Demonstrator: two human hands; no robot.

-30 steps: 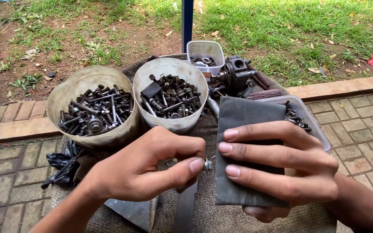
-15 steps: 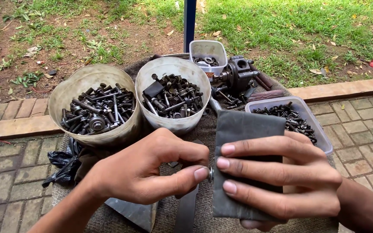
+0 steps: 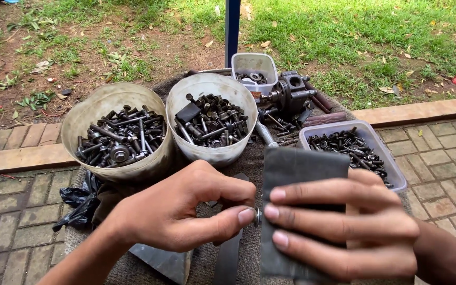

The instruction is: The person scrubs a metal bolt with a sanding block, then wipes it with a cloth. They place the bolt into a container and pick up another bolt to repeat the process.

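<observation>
My left hand (image 3: 186, 214) pinches a small metal bolt (image 3: 257, 216) between thumb and forefinger, its head pressed against the left edge of a dark grey sheet of sandpaper (image 3: 302, 169). My right hand (image 3: 349, 229) holds that sheet upright, fingers spread across its front. Both hands hover low over a brown cloth-covered surface (image 3: 249, 158).
Two round tubs (image 3: 113, 92) (image 3: 207, 82) full of dark bolts stand behind my hands. A clear tray of nuts (image 3: 391, 169) sits at right, a small clear box (image 3: 253, 60) and a metal pump part (image 3: 291, 92) behind. Black plastic bag (image 3: 75, 203) lies left. A blue post (image 3: 232, 26) rises behind; grass and brick paving surround.
Both hands and the sandpaper have dropped lower in view, uncovering the tray of nuts. The bolt head has closed in onto the sheet's edge.
</observation>
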